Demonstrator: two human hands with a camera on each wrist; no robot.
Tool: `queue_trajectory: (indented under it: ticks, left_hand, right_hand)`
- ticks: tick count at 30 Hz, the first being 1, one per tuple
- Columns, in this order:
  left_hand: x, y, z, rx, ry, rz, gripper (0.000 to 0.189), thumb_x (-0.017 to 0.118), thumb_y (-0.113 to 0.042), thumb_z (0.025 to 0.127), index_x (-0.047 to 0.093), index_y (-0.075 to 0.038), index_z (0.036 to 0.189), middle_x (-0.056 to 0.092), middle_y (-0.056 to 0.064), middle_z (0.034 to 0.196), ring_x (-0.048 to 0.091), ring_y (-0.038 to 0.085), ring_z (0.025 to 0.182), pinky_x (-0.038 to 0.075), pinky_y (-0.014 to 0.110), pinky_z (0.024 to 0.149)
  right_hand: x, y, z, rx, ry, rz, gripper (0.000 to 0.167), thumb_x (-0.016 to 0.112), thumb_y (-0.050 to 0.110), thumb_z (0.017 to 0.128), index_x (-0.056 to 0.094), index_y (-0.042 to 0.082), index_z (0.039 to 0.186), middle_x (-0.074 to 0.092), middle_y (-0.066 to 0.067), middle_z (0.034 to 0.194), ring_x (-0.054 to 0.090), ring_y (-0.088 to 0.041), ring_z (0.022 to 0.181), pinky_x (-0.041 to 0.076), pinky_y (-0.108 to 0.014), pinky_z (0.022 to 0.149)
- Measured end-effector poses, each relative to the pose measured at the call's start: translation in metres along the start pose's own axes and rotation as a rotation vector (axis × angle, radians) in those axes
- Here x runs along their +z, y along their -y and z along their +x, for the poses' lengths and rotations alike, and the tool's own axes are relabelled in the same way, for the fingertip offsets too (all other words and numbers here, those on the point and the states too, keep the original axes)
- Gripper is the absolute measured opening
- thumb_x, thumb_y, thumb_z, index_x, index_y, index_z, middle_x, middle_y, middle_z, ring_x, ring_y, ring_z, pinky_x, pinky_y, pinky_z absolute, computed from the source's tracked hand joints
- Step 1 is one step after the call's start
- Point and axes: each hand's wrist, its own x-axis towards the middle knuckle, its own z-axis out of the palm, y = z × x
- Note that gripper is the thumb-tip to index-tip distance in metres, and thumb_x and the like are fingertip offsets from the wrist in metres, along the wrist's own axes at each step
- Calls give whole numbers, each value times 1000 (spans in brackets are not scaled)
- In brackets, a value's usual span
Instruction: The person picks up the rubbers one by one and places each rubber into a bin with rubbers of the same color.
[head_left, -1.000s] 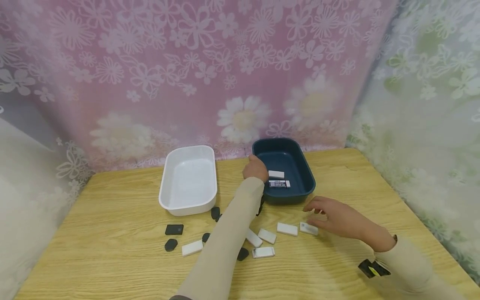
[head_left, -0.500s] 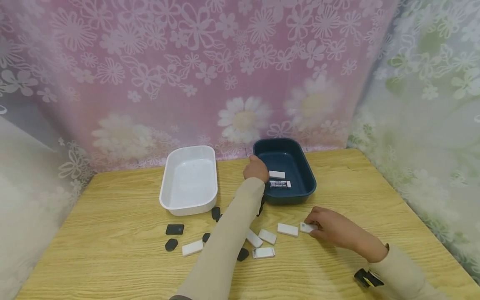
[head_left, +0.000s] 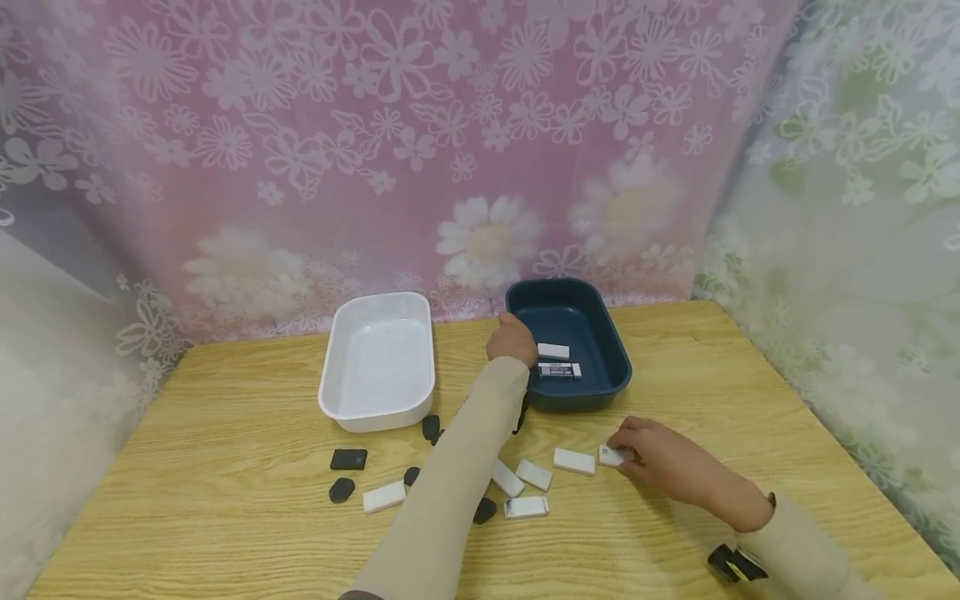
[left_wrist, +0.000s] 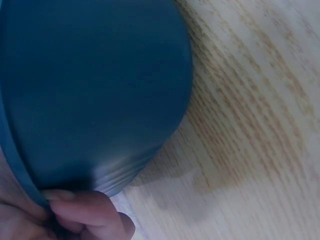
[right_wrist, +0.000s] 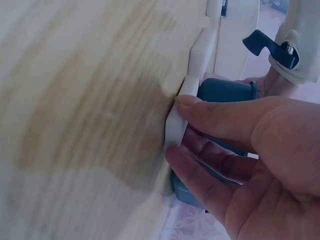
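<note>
My left hand (head_left: pixel 513 340) grips the left rim of the dark blue tub (head_left: pixel 619 363); in the left wrist view its fingers (left_wrist: pixel 92 210) curl over the rim. Two erasers lie inside, a plain white eraser (head_left: pixel 553 351) and one in a printed sleeve (head_left: pixel 557 370). On the table to the right, my right hand (head_left: pixel 667 462) pinches a white eraser (head_left: pixel 611 456) between thumb and fingers. The right wrist view has that eraser (right_wrist: pixel 175 127) lying at the table surface. Just left of it is another white eraser (head_left: pixel 573 462).
A white tub (head_left: pixel 378 367) stands left of the blue one. Several white erasers (head_left: pixel 527 507) and dark pieces (head_left: pixel 342 490) are scattered in front of the tubs, some partly behind my left sleeve (head_left: pixel 457 475). A black rectangular piece (head_left: pixel 348 459) lies further left.
My right hand has come down onto the rightmost white eraser and now pinches it. My left hand has stayed on the blue tub's rim.
</note>
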Motion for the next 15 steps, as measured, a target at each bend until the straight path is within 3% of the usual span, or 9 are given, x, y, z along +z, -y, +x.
queue_trajectory:
  ticks: [7,11,15]
  left_hand:
    - [2,3,1,-8,-2,2,50,66,-24,87,40,-2,124,70,12,91,68,24,82,55,37,67]
    - [1,1,1,-2,-3,5,51,66,-25,88,40,-1,125,70,12,91,68,24,82,55,37,67]
    - [-2,-2,-1,-4,-6,8,50,66,-25,88,41,-2,124,70,11,92,68,23,83,55,36,68]
  right_hand:
    - [-27,3,6,34,-11,160,23,70,12,87,67,3,108,59,2,96,58,-11,81,51,-27,69]
    - [-52,0,12,94,-100,226,25,68,12,89,66,3,112,61,0,98,60,-14,85,52,-29,73]
    - [-69,-5,29,169,-169,218,31,65,15,92,63,-1,117,63,-6,101,61,-21,90,52,-37,77]
